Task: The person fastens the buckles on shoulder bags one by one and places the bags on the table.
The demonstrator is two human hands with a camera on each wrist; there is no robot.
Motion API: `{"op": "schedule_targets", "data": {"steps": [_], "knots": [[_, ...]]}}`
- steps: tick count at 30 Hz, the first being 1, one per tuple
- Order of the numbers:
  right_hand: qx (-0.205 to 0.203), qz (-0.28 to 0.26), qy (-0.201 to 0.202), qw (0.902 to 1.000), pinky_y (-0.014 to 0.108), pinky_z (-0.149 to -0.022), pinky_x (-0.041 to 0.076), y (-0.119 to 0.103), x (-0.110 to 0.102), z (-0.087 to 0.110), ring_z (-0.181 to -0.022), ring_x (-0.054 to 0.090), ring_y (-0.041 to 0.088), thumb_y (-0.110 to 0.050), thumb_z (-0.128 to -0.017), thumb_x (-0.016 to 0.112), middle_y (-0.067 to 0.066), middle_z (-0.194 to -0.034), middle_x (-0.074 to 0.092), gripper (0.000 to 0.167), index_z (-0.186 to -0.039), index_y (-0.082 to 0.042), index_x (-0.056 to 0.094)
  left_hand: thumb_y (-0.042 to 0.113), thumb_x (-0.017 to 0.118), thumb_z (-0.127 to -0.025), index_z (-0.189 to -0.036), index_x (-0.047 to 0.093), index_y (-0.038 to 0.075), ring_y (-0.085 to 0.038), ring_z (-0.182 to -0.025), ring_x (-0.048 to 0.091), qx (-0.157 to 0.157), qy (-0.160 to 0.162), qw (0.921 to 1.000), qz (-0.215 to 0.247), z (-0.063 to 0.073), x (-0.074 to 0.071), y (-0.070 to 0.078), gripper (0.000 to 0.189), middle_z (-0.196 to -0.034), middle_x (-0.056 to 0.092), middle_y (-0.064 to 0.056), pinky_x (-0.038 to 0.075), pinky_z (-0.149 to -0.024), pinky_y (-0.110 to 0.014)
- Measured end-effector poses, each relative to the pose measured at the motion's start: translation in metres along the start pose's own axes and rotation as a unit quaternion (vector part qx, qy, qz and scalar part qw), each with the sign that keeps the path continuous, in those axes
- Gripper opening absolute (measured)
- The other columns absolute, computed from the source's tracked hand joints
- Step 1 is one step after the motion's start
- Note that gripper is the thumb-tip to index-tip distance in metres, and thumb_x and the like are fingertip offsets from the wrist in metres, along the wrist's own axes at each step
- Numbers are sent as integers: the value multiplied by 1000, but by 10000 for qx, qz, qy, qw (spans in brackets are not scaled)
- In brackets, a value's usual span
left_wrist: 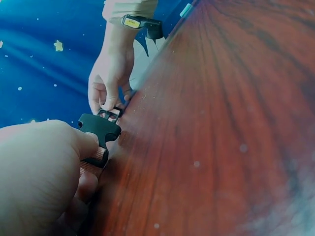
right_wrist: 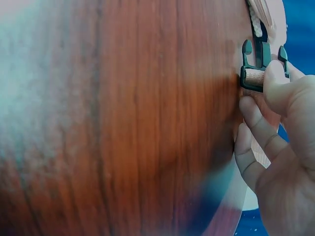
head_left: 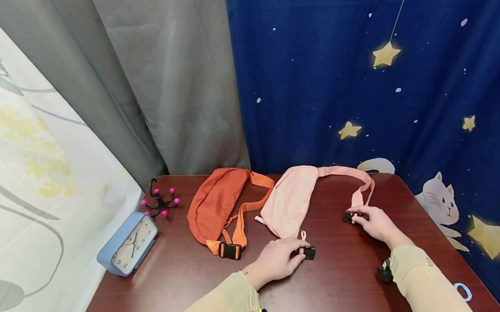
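Note:
A pink waist bag (head_left: 291,199) lies on the table with its strap (head_left: 347,172) curving away to the right. My left hand (head_left: 280,259) pinches the black socket half of its buckle (left_wrist: 100,129) by the webbing end, near the bag's lower corner. Between the thumb and fingers of my right hand (head_left: 377,224) is the pronged half of the buckle (right_wrist: 253,76), its prongs showing in the right wrist view. The two halves are apart, with bare table between them. Left of the pink bag lies an orange waist bag (head_left: 219,201), its black buckle (head_left: 230,250) fastened.
A blue clock (head_left: 127,243) stands at the table's left edge. Behind it is a black hook rack with pink knobs (head_left: 161,201). A light blue ring-shaped object (head_left: 463,292) lies near the right edge. Curtains (head_left: 296,75) hang behind the wooden table (head_left: 329,295).

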State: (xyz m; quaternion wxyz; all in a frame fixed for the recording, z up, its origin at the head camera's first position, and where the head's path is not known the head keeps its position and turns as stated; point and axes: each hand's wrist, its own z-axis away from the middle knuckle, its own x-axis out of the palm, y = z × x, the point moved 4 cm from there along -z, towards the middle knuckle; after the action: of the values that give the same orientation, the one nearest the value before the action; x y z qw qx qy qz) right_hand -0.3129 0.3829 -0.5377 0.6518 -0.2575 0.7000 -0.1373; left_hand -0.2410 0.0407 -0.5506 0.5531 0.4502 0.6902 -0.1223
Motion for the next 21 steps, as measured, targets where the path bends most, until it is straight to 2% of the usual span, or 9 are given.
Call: {"op": "schedule_targets", "data": {"steps": [7, 12, 21], "knots": [[-239, -35, -131, 9996, 34, -88, 54, -12, 4, 5, -92, 67, 12, -12, -100, 79, 6, -111, 82, 23, -123, -16, 82, 32, 69, -108, -139, 74, 28, -3, -119, 75, 30, 9, 10000, 47, 0, 1, -1, 31, -129, 79, 11, 63, -94, -30], [-381, -59, -286, 9988, 26, -82, 53, -18, 6, 9, -84, 65, 3, -9, -98, 81, -1, -98, 77, 21, -118, -17, 82, 32, 70, -108, -138, 74, 29, -3, -118, 75, 57, 62, 9999, 73, -1, 2, -1, 31, -129, 79, 12, 62, -93, -29], [-880, -110, -520, 9947, 26, -82, 56, -38, 10, 17, -84, 64, -2, -10, -94, 85, -9, -94, 73, 21, -112, -22, 83, 30, 71, -107, -136, 75, 28, -4, -118, 76, 11, 99, 9998, 200, 0, 1, -1, 29, -128, 80, 10, 63, -93, -30]]}}
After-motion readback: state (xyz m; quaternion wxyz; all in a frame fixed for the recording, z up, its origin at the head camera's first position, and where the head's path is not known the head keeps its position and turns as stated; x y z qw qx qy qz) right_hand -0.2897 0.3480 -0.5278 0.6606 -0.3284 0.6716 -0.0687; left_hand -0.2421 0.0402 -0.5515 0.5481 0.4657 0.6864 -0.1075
